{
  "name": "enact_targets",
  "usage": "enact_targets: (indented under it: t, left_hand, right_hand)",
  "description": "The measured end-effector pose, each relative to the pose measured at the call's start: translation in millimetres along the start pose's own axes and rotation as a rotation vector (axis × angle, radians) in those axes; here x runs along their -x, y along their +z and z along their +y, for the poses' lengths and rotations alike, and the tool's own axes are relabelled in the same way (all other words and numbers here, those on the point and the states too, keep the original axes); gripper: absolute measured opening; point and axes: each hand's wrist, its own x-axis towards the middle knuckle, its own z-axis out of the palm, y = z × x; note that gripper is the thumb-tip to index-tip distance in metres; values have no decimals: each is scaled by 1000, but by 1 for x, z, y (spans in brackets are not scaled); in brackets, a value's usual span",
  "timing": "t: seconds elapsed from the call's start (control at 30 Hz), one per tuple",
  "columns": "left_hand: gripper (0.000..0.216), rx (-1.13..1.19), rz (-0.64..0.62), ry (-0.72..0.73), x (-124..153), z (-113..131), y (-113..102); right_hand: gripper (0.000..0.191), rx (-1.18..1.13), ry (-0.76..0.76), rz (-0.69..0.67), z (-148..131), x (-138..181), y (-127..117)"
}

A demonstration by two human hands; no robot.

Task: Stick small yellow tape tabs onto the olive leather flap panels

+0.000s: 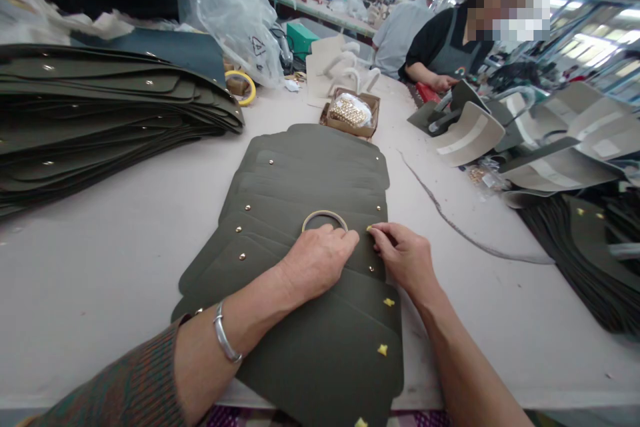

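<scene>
Overlapping dark olive panels (320, 334) lie fanned out in front of me, with small metal studs (243, 256) along both sides. My left hand (323, 257) is closed on a narrow roll of tape (325, 213), held just over the panels; its fingertips are partly hidden. To its right, my right hand (403, 254) pinches a small yellow piece of tape (369, 228) at the panels' right edge. Nearer to me, yellow tape pieces (389, 302) sit on the right side of the lower panels.
A thick pile of olive panels (110, 107) stands at left, near a yellow tape roll (241, 87). A small box (373, 122) of gold-coloured parts is beyond the panels. Pale curved pieces (470, 134) and dark strips (590, 267) crowd the right. A co-worker (445, 47) works across the table.
</scene>
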Motion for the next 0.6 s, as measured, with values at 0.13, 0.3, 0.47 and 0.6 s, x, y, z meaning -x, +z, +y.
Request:
enact_targets:
  t: [0.13,0.3,0.47,0.6]
  left_hand:
    - [14,12,17,5,0,0,0]
    - [16,158,143,46,1,-4,0]
    - [35,298,236,118,4,-5,-4]
    - [50,287,213,117,5,0,-5]
  right_hand:
    - [20,156,-17,21,-2,-10,7]
    - [19,62,104,12,2,-13,11]
    - [24,-170,26,128,-4,9,-3]
    - [16,-256,-122,34,-21,27,-17]
